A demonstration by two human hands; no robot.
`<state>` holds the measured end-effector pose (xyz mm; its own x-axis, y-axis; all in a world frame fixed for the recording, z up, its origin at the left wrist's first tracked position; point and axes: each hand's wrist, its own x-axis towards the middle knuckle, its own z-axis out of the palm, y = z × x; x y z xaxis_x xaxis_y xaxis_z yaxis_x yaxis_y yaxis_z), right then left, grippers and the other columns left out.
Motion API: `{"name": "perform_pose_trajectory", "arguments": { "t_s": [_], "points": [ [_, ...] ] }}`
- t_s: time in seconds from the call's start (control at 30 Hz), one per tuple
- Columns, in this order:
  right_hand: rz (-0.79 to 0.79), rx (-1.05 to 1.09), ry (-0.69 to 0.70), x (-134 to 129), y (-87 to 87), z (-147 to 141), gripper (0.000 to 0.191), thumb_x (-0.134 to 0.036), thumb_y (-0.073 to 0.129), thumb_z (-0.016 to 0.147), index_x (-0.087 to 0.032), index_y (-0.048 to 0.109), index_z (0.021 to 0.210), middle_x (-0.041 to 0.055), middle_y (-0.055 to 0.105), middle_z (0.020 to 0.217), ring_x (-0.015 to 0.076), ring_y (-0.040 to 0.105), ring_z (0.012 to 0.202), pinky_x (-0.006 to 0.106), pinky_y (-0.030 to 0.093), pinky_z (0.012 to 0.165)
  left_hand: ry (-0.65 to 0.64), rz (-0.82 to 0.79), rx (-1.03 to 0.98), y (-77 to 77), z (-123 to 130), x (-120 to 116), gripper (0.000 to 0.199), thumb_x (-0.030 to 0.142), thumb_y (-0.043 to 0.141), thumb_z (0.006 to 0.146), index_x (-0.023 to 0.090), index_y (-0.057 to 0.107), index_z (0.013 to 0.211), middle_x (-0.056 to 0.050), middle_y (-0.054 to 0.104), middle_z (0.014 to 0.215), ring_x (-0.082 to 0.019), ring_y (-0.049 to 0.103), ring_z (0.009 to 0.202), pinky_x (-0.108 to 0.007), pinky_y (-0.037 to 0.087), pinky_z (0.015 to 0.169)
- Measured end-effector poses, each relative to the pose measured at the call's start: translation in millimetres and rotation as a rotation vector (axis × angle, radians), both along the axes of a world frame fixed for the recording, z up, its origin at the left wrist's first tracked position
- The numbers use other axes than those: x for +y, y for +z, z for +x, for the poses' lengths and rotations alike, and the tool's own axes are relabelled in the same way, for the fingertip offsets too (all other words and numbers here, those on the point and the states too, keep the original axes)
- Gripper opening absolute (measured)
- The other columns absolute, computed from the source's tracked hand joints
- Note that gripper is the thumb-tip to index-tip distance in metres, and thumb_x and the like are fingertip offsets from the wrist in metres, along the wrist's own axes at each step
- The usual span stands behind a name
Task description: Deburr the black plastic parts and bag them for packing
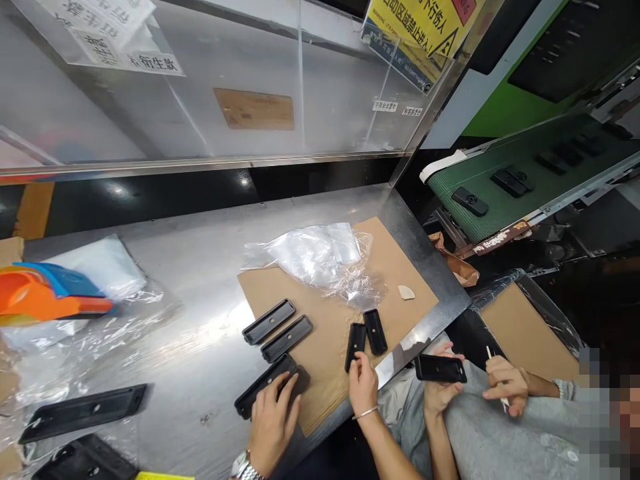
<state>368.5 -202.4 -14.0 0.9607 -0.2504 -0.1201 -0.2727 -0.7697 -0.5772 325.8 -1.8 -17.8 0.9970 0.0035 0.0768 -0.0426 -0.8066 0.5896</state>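
My left hand (274, 413), with a metal watch at the wrist, has its fingers curled over a long black plastic tray (257, 392) on the steel table. A darker shape beside those fingers is partly hidden. Just beyond lie two more black trays, a near one (287, 338) and a farther one (269, 321), side by side at a slant. My right hand (364, 383), wearing a thin bracelet, pinches the near end of a small black tray (356, 343) on the cardboard sheet (323, 373). Another small black tray (375, 331) rests against its right side.
Crumpled clear plastic bags (320, 253) cover the cardboard's far part. An orange and blue bin (50, 293) and black parts (85, 410) are at left. On the right, a co-worker's hands (507, 385) hold a black tray (440, 368) and a thin white stick. Beyond runs a green conveyor (460, 220).
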Motion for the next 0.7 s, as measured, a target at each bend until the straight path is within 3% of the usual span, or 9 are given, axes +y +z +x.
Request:
{"name": "perform_pose_trajectory", "arguments": {
  "t_s": [0.1,0.2,0.4,0.5,0.57,0.63,0.7],
  "points": [
    [-0.104,-0.109,-0.17,-25.4,-5.7,4.7,0.035,-0.028,0.032,0.083,-0.011,0.049,0.109,0.0173,0.054,0.101,0.0262,0.053,0.094,0.04,0.041,0.081,-0.005,-0.307,0.144,5.7,19.1,-21.7,0.031,0.03,0.048,0.079,0.016,0.058,0.106,-0.012,0.056,0.105,-0.026,0.049,0.098,-0.044,0.04,0.087],
    [-0.176,-0.158,-0.247,-42.0,-10.0,15.0,0.044,-0.033,0.041,0.079,-0.007,0.046,0.114,0.0225,0.047,0.109,0.0328,0.045,0.102,0.049,0.032,0.086,0.028,-0.555,0.28,10.9,39.8,-51.5,0.031,0.029,0.048,0.077,0.017,0.059,0.104,-0.011,0.056,0.103,-0.027,0.049,0.099,-0.048,0.037,0.091],
    [-0.184,-0.209,-0.197,-44.3,-1.8,28.0,0.038,-0.034,0.049,0.075,-0.011,0.053,0.106,0.0156,0.056,0.093,0.0298,0.049,0.091,0.042,0.037,0.078,0.064,-0.756,0.389,14.7,68.5,-95.4,0.035,0.03,0.051,0.073,0.016,0.059,0.104,-0.011,0.058,0.097,-0.024,0.056,0.087,-0.047,0.041,0.086],
    [-0.177,-0.246,-0.175,-38.3,15.0,19.4,0.037,-0.033,0.047,0.078,-0.011,0.052,0.107,0.0153,0.056,0.094,0.0283,0.049,0.09,0.042,0.038,0.078,0.121,-0.898,0.481,23.3,76.1,-104.4,0.043,0.038,0.052,0.074,0.013,0.056,0.108,-0.014,0.061,0.101,-0.023,0.059,0.084,-0.044,0.044,0.083],
    [-0.161,-0.269,-0.136,-32.5,33.6,8.3,0.04,-0.034,0.047,0.078,-0.012,0.049,0.111,0.0147,0.056,0.098,0.0271,0.049,0.092,0.042,0.04,0.08,0.144,-1.008,0.535,38.3,78.7,-107.4,0.05,0.047,0.042,0.08,0.013,0.051,0.116,-0.016,0.06,0.108,-0.022,0.06,0.087,-0.04,0.046,0.079],
    [-0.124,-0.317,-0.061,-25.0,58.5,-3.7,0.043,-0.033,0.05,0.078,-0.013,0.046,0.116,0.0141,0.054,0.103,0.0258,0.048,0.097,0.042,0.041,0.082,0.149,-1.229,0.597,61.1,79.6,-108.6,0.056,0.052,0.032,0.084,0.014,0.045,0.122,-0.016,0.06,0.112,-0.021,0.061,0.091,-0.037,0.048,0.077],
    [-0.075,-0.392,0.022,-16.2,86.6,-13.3,0.048,-0.032,0.054,0.078,-0.013,0.042,0.121,0.0142,0.052,0.106,0.025,0.047,0.101,0.042,0.042,0.083,0.158,-1.611,0.68,88.4,79.3,-108.0,0.056,0.052,0.035,0.084,0.013,0.046,0.122,-0.016,0.06,0.112,-0.021,0.06,0.093,-0.036,0.047,0.079]
  ]
}}
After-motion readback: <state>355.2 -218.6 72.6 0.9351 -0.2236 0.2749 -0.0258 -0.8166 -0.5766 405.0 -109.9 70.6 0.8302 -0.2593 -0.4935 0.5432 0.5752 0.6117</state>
